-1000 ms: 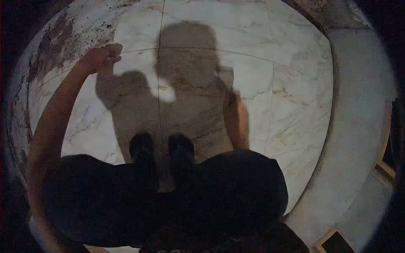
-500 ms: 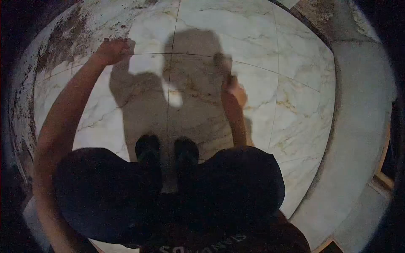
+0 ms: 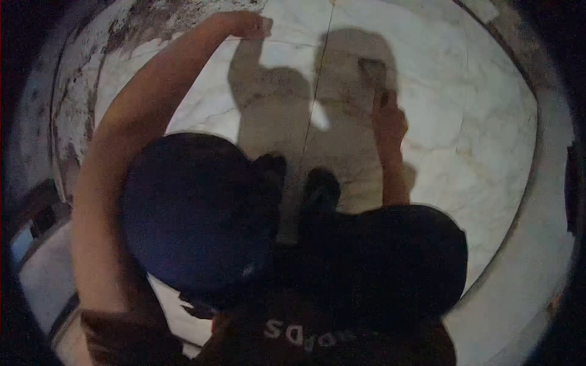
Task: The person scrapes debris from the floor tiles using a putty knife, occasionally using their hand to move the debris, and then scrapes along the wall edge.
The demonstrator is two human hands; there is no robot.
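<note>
My right hand (image 3: 390, 125) is wrapped round the dark handle of a scraper (image 3: 373, 72). Its flat, wide blade points away from me over the marble-patterned floor (image 3: 464, 116), in my own shadow, so its edges are dim. Farther out on the left, my left arm reaches forward, and my left hand (image 3: 249, 25) is closed near the dirty strip of floor. Its fingers are curled together, and whatever may be in them is hidden.
I squat with both dark shoes (image 3: 322, 186) on the tiles. Brown dirt (image 3: 162, 21) covers the floor at the upper left. A thin tile joint (image 3: 320, 67) runs away from me. A grey raised border (image 3: 540, 201) curves along the right.
The view has shifted, so the floor and my feet appear farther right and higher. My left hand has moved right. The scraper stays in my right hand and looks less blurred.
</note>
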